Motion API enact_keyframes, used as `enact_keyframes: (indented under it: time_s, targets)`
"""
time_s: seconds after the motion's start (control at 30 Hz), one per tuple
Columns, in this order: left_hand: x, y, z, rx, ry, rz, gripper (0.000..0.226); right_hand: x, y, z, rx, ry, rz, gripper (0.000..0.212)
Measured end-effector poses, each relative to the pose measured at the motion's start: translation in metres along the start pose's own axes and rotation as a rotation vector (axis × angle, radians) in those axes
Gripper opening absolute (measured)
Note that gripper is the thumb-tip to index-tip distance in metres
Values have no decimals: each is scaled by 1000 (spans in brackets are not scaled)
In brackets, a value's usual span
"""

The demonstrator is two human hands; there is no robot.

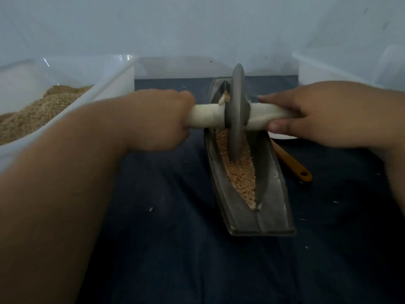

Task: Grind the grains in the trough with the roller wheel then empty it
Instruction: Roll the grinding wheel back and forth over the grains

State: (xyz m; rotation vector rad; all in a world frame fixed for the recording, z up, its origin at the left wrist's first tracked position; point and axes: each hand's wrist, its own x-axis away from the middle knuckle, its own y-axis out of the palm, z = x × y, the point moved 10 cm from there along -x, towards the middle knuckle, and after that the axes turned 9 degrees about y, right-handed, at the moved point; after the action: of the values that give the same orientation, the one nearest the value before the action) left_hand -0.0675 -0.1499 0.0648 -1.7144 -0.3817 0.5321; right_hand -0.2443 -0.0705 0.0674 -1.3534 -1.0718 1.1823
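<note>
L hand (162, 119) & R hand (317, 115) each grip an end of white axle (205, 116) thru grey metal roller wheel (237, 110), upright in tan grains (241, 172) inside long grey boat-shaped trough (269, 213).

I find nothing to read anywhere in my view. The grey trough (271, 216) in the middle of the frame, the roller wheel (237, 110) above it and the clear bin (114, 71) at the upper left show no letters, numbers, brands or signs.
</note>
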Motion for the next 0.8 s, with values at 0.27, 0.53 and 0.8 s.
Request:
enact_keyframes:
  time_s: [0.27, 0.53, 0.8]
  targets:
    - [14, 3, 9, 138, 85, -188, 27, 18, 0, -14, -80, -84, -133, 84]
    - [-17, -6, -1, -244, -164, 328, 40, -27, 9, 12, -18, 40, 303, 58]
    - [-11, 2, -4, -41, -11, 67, 40, -10, 2, 2, 7, -5, 144, 71]
